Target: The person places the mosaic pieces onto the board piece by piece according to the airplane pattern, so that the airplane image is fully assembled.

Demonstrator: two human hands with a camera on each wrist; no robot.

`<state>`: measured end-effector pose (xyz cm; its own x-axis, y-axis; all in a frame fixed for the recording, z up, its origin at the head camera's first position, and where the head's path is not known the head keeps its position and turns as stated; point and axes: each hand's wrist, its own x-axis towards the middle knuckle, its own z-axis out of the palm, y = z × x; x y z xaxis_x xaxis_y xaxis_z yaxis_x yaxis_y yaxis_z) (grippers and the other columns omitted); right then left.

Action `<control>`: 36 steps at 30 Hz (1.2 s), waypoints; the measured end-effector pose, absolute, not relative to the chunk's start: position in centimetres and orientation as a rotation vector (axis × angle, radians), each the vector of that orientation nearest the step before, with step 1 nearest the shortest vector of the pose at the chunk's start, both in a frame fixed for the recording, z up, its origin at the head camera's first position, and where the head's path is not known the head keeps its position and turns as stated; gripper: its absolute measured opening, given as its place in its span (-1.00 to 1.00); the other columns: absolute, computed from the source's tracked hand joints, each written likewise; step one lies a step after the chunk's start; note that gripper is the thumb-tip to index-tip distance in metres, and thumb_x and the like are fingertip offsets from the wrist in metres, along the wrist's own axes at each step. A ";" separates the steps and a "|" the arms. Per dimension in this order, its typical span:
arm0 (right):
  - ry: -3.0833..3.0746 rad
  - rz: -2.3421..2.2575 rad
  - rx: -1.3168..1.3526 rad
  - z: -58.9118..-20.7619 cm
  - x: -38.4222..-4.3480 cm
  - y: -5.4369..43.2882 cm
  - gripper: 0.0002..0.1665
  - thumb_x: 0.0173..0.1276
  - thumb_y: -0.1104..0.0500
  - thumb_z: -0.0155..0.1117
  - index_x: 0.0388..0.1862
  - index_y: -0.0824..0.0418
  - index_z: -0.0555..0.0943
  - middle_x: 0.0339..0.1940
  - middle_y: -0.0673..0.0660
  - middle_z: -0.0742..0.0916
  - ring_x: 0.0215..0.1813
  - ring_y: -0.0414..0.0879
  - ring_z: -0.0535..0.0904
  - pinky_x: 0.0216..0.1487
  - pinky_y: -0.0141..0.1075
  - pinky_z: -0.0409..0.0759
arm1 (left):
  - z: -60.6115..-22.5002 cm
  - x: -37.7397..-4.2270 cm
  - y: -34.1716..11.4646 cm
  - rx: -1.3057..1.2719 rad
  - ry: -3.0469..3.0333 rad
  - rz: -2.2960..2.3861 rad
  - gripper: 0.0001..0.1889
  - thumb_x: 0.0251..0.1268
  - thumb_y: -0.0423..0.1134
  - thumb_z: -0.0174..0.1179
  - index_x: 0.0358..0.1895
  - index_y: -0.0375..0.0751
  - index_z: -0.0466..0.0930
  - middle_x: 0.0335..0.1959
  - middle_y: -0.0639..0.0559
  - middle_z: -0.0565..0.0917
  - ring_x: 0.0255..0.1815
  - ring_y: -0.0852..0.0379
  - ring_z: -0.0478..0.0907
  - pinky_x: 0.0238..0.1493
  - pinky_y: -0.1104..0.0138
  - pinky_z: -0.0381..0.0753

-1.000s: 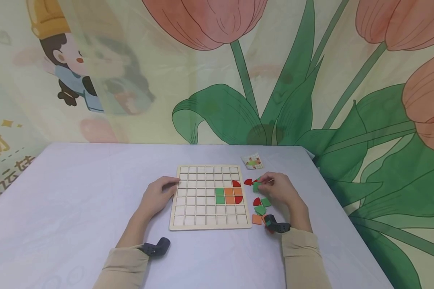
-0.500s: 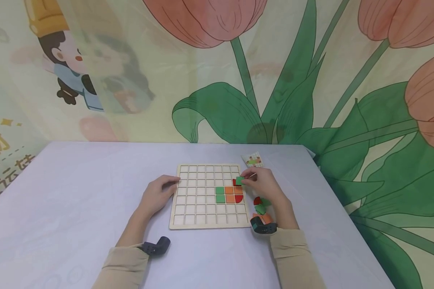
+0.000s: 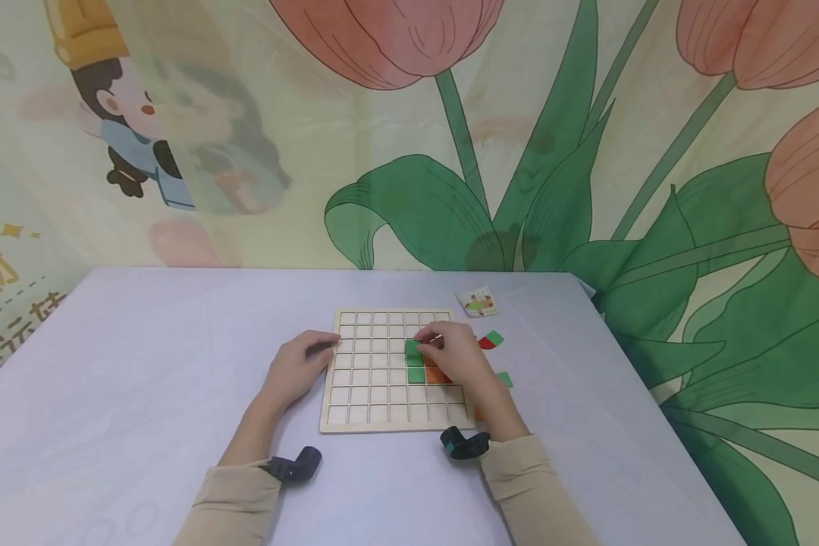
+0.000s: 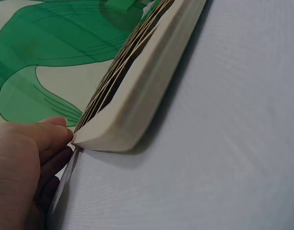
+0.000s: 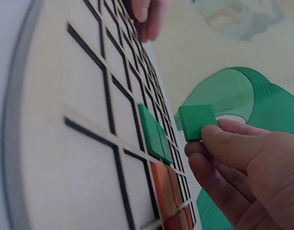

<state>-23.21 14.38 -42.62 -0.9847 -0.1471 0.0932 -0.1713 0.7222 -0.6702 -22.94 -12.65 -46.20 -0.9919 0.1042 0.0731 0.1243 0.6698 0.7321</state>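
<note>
A pale wooden grid board (image 3: 375, 421) lies on the table between the hands. My left hand (image 3: 298, 368) rests its fingertips against the board's left edge; the left wrist view shows the fingers (image 4: 56, 134) touching the rim. Between thumb and fingers, my right hand (image 3: 453, 353) pinches a green square tile (image 5: 198, 122), held just above the grid. In the right wrist view, green tiles (image 5: 152, 134) and orange tiles (image 5: 163, 187) sit in grid cells below it. The red pieces on the board are mostly hidden by my right hand in the head view.
Right of the board lie loose pieces, among them a red piece (image 3: 486, 343) and green pieces (image 3: 505, 379); my right forearm covers others. A small pattern card (image 3: 478, 302) lies behind them. A printed backdrop (image 3: 409, 189) stands beyond the white table (image 3: 177, 341).
My right hand has picked the green tile from the loose pieces and carried it left over the board, above the green tiles there. My left hand stays at the board's edge.
</note>
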 end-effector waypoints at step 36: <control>-2.963 1.018 0.355 -43.4 -22.9 12.4 -0.84 0.24 0.17 0.36 -0.19 0.04 0.71 -0.24 -0.08 0.73 -0.25 -0.24 0.57 -0.14 -0.42 0.63 | -46.1 -23.0 -12.5 -0.177 -2.859 -1.248 -0.66 0.37 -0.17 0.06 0.17 -0.07 0.52 0.23 -0.07 0.53 0.39 -0.11 0.31 0.43 -0.03 0.23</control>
